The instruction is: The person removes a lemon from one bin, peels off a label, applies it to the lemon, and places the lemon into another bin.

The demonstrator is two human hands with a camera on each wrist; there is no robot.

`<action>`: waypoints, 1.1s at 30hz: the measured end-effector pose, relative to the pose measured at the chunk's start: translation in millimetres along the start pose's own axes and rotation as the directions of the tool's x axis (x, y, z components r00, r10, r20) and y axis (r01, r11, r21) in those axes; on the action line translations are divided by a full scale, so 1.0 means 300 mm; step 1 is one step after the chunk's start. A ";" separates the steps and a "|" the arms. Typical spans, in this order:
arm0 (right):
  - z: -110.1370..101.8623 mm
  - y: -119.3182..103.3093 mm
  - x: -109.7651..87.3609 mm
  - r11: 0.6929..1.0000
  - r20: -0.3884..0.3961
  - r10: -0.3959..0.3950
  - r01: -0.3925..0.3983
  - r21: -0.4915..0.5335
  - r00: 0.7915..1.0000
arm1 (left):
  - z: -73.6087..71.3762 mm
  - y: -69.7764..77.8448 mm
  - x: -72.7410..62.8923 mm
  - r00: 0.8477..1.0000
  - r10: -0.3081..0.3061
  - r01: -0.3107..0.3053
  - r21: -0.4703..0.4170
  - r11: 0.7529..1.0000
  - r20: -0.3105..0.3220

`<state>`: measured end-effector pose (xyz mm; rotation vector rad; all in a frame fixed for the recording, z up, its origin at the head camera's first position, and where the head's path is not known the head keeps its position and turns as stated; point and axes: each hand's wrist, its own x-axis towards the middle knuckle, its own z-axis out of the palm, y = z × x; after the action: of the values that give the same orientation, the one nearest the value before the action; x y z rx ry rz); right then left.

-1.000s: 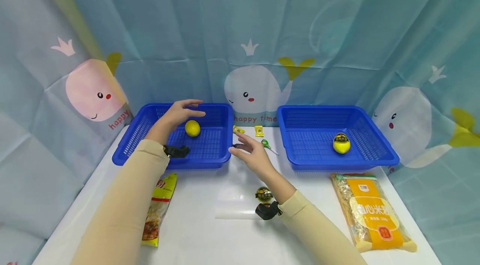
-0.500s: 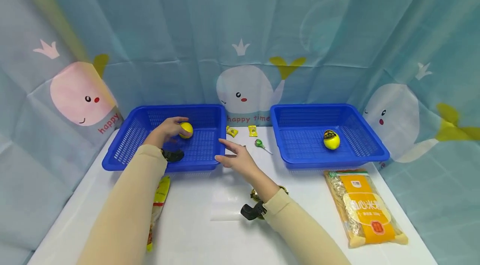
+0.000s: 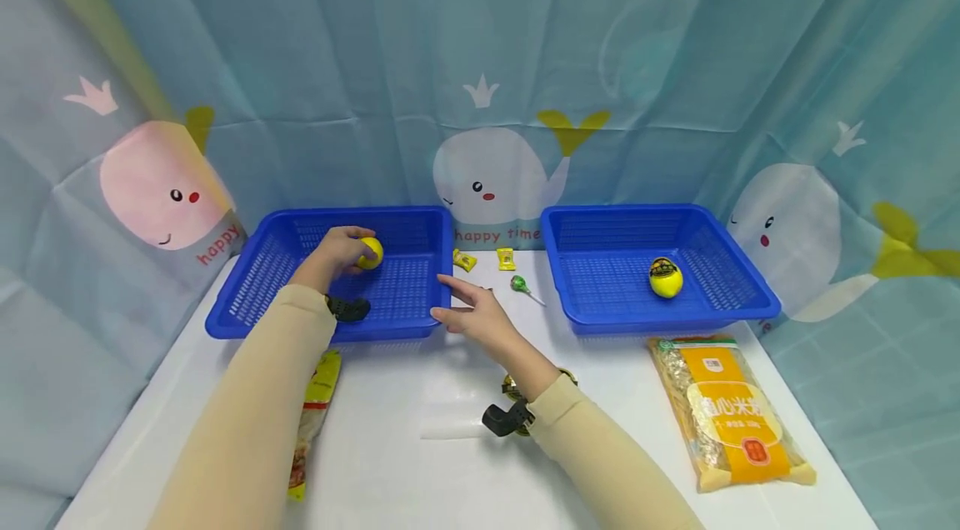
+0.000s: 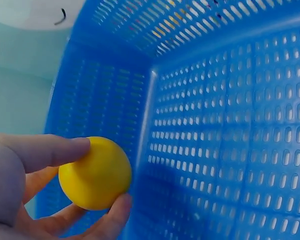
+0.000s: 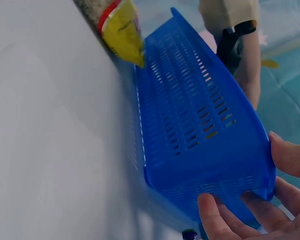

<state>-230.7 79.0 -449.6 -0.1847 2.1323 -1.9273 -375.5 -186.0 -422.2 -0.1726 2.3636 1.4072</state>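
My left hand (image 3: 343,248) reaches into the left blue basket (image 3: 397,332) and grips a smooth yellow ball (image 3: 371,253). In the left wrist view, fingers and thumb curve round the ball (image 4: 97,175) close to the basket's side wall. My right hand (image 3: 476,307) is at the right end of that same basket, fingers spread and fairly straight. The right wrist view has its thumb by the rim and its fingertips against the outside of the basket wall (image 5: 205,165).
Another blue basket (image 3: 600,318) at right contains a yellow ball (image 3: 666,278) with a black label. Between the baskets lie small yellow packets (image 3: 506,259) and a green lollipop (image 3: 519,284). A noodle bag (image 3: 738,417) lies at right, a yellow-topped packet (image 3: 318,397) at left; black-and-gold round items (image 3: 513,387) are partly hidden.
My left hand has come down from above the ball and taken hold of it, shifting it slightly leftward. My right hand has moved in to the left basket's right end.
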 end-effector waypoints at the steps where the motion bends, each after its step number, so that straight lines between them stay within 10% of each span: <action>1: 0.000 0.000 0.000 1.000 0.000 0.000 0.000 0.004 1.000 | -0.002 0.008 -0.006 1.000 0.005 -0.005 -0.015 1.000 0.001; 11: 0.000 -0.011 -0.002 1.000 0.014 -0.008 0.008 0.009 1.000 | -0.006 0.074 -0.113 0.986 0.163 -0.157 -0.146 0.977 0.028; 23: -0.019 -0.004 -0.010 0.999 -0.002 0.009 -0.009 -0.051 1.000 | 0.067 0.079 -0.293 0.955 0.246 -0.179 -0.346 0.921 0.163; 33: -0.058 -0.078 -0.097 0.988 -0.128 -0.131 0.141 0.068 0.983 | 0.167 0.068 -0.466 0.856 0.388 -0.247 -0.388 0.888 0.342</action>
<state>-209.6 100.9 -421.8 -0.2066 2.1687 -2.1467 -239.9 -145.1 -372.9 0.4203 1.8502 1.7877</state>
